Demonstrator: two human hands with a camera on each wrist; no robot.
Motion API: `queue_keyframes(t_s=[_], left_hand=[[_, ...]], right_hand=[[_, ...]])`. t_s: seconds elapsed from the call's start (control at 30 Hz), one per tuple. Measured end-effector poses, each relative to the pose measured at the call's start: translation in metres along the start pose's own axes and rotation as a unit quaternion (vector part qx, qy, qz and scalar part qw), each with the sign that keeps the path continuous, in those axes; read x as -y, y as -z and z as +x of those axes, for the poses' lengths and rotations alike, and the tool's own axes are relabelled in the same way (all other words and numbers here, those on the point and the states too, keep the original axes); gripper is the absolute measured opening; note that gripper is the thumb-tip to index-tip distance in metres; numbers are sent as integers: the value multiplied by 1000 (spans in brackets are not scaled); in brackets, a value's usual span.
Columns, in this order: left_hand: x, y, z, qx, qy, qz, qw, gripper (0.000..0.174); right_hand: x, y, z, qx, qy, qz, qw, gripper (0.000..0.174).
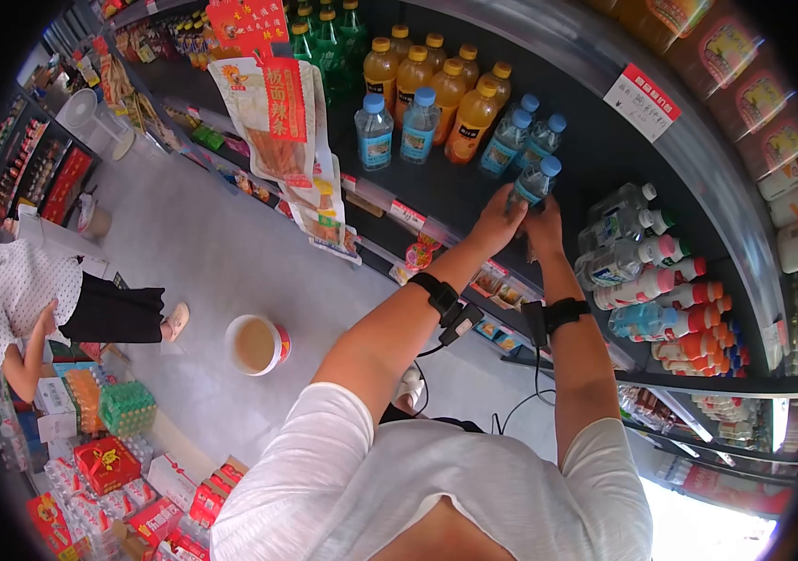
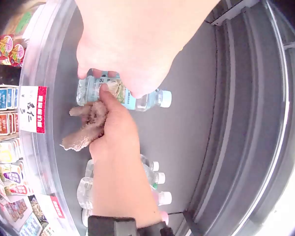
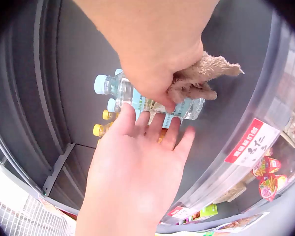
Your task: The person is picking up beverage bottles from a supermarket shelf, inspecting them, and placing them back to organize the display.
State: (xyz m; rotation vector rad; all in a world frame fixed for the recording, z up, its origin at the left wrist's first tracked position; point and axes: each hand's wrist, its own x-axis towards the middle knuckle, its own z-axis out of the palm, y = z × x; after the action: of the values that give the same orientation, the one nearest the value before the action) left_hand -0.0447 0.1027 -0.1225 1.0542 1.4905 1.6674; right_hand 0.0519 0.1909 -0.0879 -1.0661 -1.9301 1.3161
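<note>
A clear water bottle (image 1: 536, 181) with a blue cap and blue label is between both hands, over the dark shelf. My left hand (image 1: 498, 222) holds it from one side, its fingers (image 3: 155, 129) spread along the label. On the other side is my right hand (image 1: 543, 226), with a brown fluffy cloth (image 3: 199, 78) bunched in its grip. The right thumb (image 2: 110, 96) lies against the label. In the left wrist view, the bottle (image 2: 150, 100) points its cap away from the shelf's front edge. Part of its body is hidden by the hands.
More blue-capped bottles (image 1: 505, 142) and orange juice bottles (image 1: 471, 120) stand behind. Several bottles (image 1: 619, 262) line the shelf at right. Snack packs (image 1: 263, 122) hang at the left end. On the floor are a bucket (image 1: 257, 344) and stacked boxes (image 1: 107, 465); a person (image 1: 35, 290) is at left.
</note>
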Motion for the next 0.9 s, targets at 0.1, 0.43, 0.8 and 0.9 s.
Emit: queue_keyframes(t_s=[0.1,0.43,0.8,0.9], left_hand=[[10,-6,2,-79,-54,88,992,70],[4,19,-25,-126,61,-29,990,51],[-1,19,8,-35,4,-52,998,60],[-8,11,26,3,-10,-66,998,62]], right_hand=[[7,-2,7,-24,-17,-30,999,50],[-5,-7,40,-44,-12,-27,999,58],[-11,-14,50,-77,-5,-54,996,62],[11,-9,41,-57,-34,-87,994,63]])
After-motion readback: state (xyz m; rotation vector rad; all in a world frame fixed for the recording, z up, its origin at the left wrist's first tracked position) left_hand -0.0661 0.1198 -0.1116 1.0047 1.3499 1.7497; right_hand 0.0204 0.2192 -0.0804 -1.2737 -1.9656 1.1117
